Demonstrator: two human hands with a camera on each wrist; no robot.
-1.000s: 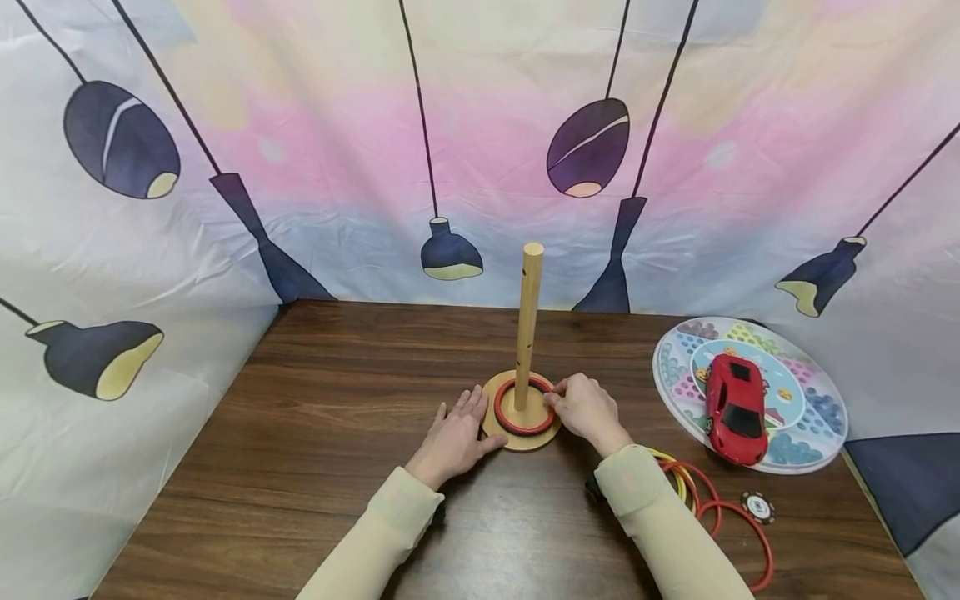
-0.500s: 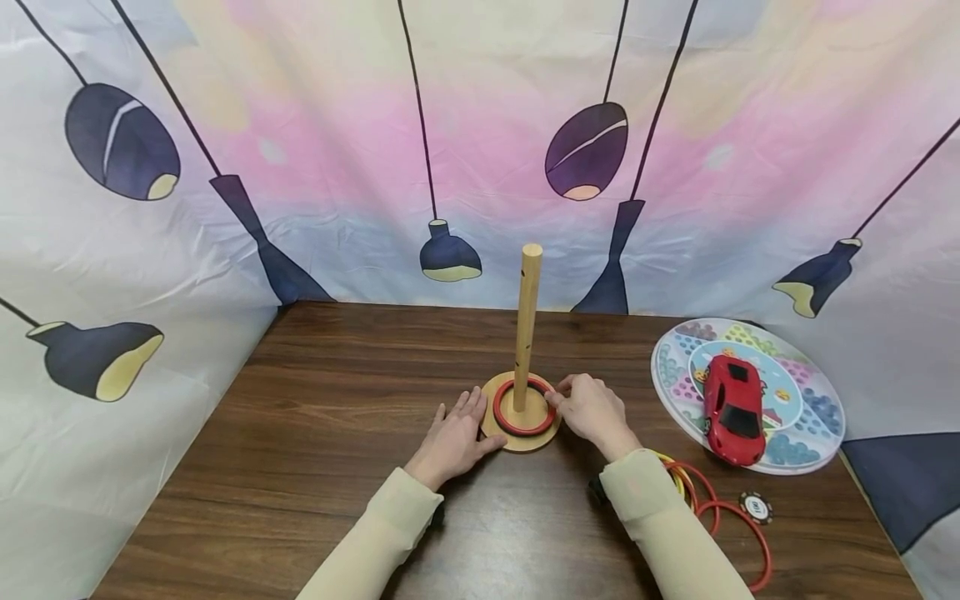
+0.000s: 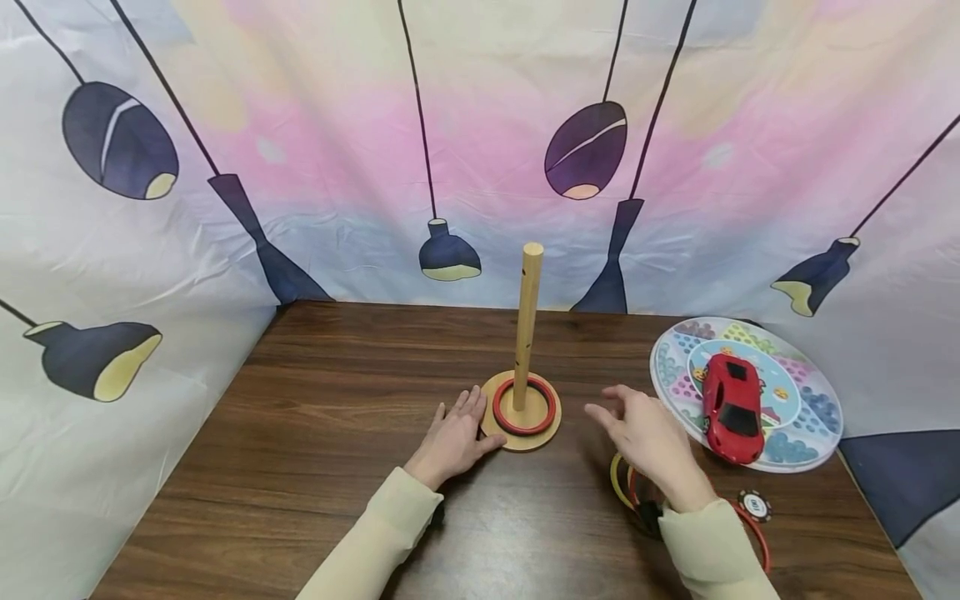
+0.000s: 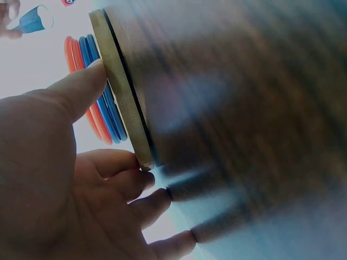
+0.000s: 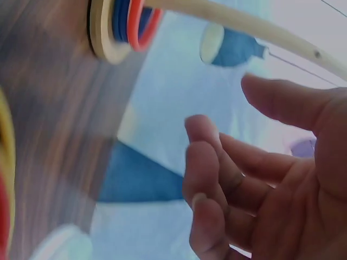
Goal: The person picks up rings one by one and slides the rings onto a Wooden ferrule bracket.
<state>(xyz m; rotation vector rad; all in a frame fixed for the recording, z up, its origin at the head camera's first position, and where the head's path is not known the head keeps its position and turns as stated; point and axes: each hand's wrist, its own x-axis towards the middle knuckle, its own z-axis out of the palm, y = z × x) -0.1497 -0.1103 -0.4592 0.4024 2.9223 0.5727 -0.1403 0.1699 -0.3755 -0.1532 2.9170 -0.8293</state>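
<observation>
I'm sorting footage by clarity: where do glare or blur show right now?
Head: mostly sharp, with a pale sheen on the near tabletop; left wrist: tabletop blurred and glared, backdrop washed out almost white, wooden base clearer; right wrist: yellow ring blurred at the left edge, tabletop grain soft.

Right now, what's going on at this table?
A person's left grip rests at the edge of a round wooden base, whose peg stands upright. Red and darker rings lie around the peg, on the base. The right grip is in the air to the right of the base, holding nothing. Loose yellow and red rings lie on the table, partly hidden.
</observation>
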